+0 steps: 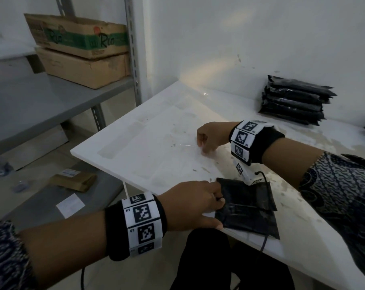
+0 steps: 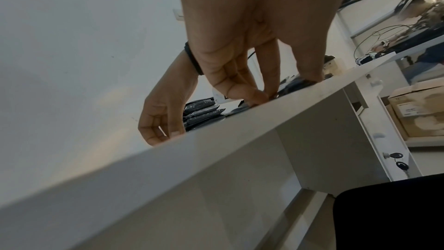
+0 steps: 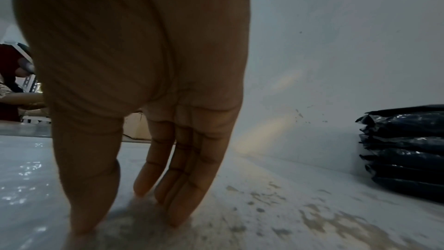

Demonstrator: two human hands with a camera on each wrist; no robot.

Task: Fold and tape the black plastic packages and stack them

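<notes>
A flat, folded black plastic package [image 1: 250, 210] lies at the near edge of the white table [image 1: 156, 143]. My left hand [image 1: 219, 212] holds its left side, curled fingers on top and thumb at the near edge; in the left wrist view the fingertips [image 2: 271, 94] press it to the tabletop. Further in, my right hand [image 1: 204, 148] touches the bare table with its fingertips [image 3: 177, 220] beside a thin shiny strip [image 1: 186, 145]. I cannot tell whether it holds that strip. A stack of several taped black packages [image 1: 294, 99] stands at the back right by the wall.
A black cable [image 1: 267, 227] from the right wrist crosses the package. Left of the table a grey metal shelf [image 1: 51, 97] carries two cardboard boxes [image 1: 79, 49], with a small brown parcel [image 1: 72, 181] lower down. A drawer unit with keys [image 2: 396, 159] sits under the table.
</notes>
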